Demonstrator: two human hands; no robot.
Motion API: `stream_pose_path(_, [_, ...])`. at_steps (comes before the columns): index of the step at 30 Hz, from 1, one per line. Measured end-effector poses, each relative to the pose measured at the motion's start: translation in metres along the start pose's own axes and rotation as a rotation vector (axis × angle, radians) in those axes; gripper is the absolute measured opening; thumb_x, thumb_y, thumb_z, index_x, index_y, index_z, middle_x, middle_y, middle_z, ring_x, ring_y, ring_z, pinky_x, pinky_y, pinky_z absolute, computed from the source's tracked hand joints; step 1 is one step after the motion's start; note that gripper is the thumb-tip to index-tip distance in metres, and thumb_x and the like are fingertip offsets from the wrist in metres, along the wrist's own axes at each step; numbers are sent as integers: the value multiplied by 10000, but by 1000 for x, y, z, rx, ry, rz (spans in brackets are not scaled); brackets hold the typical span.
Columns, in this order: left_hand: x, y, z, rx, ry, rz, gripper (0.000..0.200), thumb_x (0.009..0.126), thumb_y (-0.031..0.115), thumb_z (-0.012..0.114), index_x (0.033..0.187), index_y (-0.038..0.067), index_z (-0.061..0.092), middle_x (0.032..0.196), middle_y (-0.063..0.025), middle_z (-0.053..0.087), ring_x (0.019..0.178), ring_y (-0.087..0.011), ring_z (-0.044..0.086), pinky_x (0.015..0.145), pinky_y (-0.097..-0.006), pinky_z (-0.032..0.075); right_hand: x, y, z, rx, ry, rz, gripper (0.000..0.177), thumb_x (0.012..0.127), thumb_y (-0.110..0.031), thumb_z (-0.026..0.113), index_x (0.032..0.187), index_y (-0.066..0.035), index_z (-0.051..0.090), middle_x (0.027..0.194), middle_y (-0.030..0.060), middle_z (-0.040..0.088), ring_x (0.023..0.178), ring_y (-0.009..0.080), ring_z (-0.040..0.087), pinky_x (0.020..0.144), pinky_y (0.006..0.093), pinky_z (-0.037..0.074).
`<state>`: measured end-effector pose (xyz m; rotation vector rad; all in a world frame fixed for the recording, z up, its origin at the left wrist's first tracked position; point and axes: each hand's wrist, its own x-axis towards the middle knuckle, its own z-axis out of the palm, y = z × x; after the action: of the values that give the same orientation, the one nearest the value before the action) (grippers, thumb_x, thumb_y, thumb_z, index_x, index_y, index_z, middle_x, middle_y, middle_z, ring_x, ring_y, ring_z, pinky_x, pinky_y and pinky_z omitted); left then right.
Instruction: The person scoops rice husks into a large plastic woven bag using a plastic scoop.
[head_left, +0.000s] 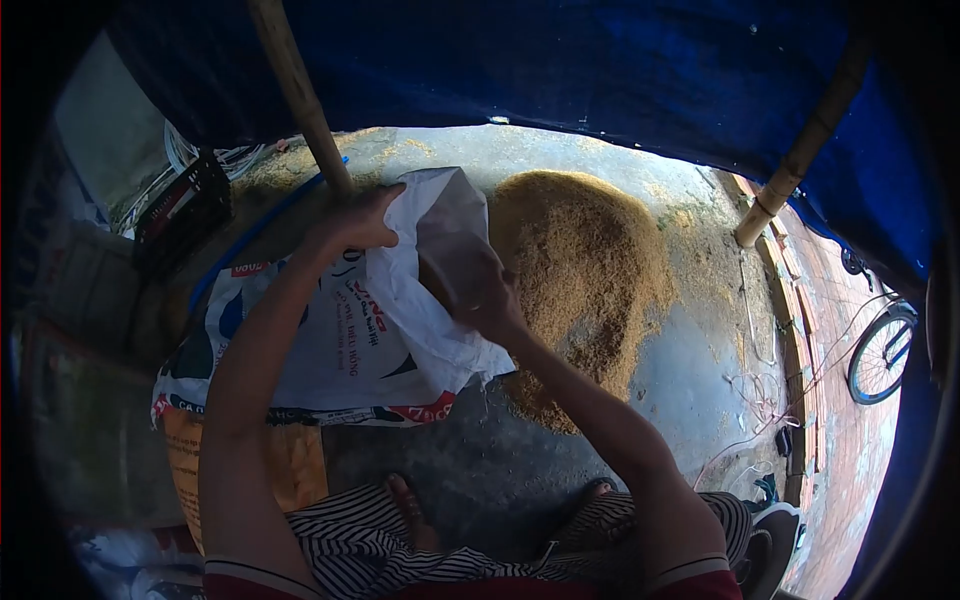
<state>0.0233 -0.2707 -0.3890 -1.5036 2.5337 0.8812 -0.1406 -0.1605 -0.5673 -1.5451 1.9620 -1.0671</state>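
Observation:
A white printed woven sack (340, 330) lies on its side on the floor, its mouth facing the pile. My left hand (368, 222) is closed on the upper edge of that mouth. At the opening, my right hand (492, 300) is closed on a greyish-brown, scoop-like container (455, 265), which is partly inside the sack. Its exact shape and contents are hidden by the sack and shadow. Just right of the sack spreads a heap of golden-brown grain or husks (590, 280), close to my right hand.
Bamboo poles (300, 90) stand at left and right under a blue tarp (560, 70). A dark plastic crate (185, 215) is at the left. Bricks (795, 330) edge the floor at the right, with a bicycle wheel (884, 352) beyond. An orange-brown sack (295, 470) lies near my legs.

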Motion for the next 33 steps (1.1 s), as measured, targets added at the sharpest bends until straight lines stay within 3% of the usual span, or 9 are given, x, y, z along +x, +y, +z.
stream_pose_path(4, [7, -49, 1, 236, 119, 206, 797, 576, 176, 646, 1293, 27, 331, 1232, -241, 414, 1151, -316, 407, 957, -340, 338, -10, -34, 28, -188, 146, -335, 916, 505, -117, 757, 1285, -151, 277, 1223, 310, 242, 1128, 499, 266, 913, 510, 335])
stream_pose_path(6, [2, -59, -2, 311, 84, 250, 851, 547, 244, 662, 1289, 2, 324, 1286, -241, 346, 1202, -328, 336, 995, -336, 291, -15, -51, 24, -58, -115, -388, 923, 501, -117, 759, 1288, -163, 280, 1238, 306, 202, 1133, 518, 237, 919, 524, 326])
stream_pose_path(9, [-4, -70, -9, 323, 63, 278, 896, 515, 277, 679, 1285, -13, 322, 1309, -237, 314, 1221, -339, 302, 1013, -332, 265, -9, -51, 33, 3, -120, -405, 932, 506, -112, 765, 1295, -168, 273, 1246, 302, 190, 1147, 527, 218, 923, 531, 317])
stream_pose_path(12, [-8, -69, -7, 308, 64, 234, 943, 539, 185, 699, 1304, -77, 213, 1240, -256, 392, 1120, -310, 438, 930, -308, 367, 0, -54, 32, -258, 73, -534, 929, 509, -96, 768, 1293, -181, 278, 1262, 299, 171, 1159, 528, 205, 928, 529, 315])
stream_pose_path(15, [-4, -78, -9, 255, 82, 269, 926, 503, 294, 700, 1286, -14, 316, 1312, -235, 311, 1220, -336, 306, 1015, -336, 263, -5, -62, 30, -87, -70, -393, 928, 524, -86, 760, 1302, -195, 265, 1278, 265, 189, 1196, 481, 201, 922, 535, 315])
stream_pose_path(22, [0, -71, -5, 281, 76, 251, 879, 547, 282, 723, 1272, -26, 332, 1313, -233, 309, 1224, -330, 306, 1007, -336, 270, -10, -53, 20, -101, -53, -419, 827, 600, -87, 709, 1300, -214, 287, 1282, 258, 181, 1206, 452, 207, 928, 547, 273])
stream_pose_path(26, [5, -61, -3, 286, 79, 260, 830, 582, 221, 718, 1279, -9, 331, 1272, -236, 365, 1187, -306, 372, 971, -326, 311, -9, -46, 5, -360, 89, -499, 885, 558, -122, 740, 1302, -197, 267, 1269, 271, 191, 1185, 474, 222, 928, 534, 305])
stream_pose_path(28, [7, -51, -4, 57, 57, 245, 846, 589, 147, 663, 1297, -64, 251, 1240, -270, 386, 1087, -289, 476, 931, -333, 372, -10, -41, -5, -29, 20, -336, 914, 541, -135, 753, 1301, -193, 250, 1242, 272, 218, 1171, 487, 224, 941, 526, 312])
stream_pose_path(33, [11, -16, 10, 312, 211, 308, 692, 650, 150, 604, 1277, 13, 345, 1228, -198, 428, 1050, -277, 501, 917, -345, 380, 7, -6, -46, -11, 142, -180, 948, 536, -279, 780, 1294, -150, 226, 1228, 272, 285, 1145, 432, 290, 921, 501, 336])
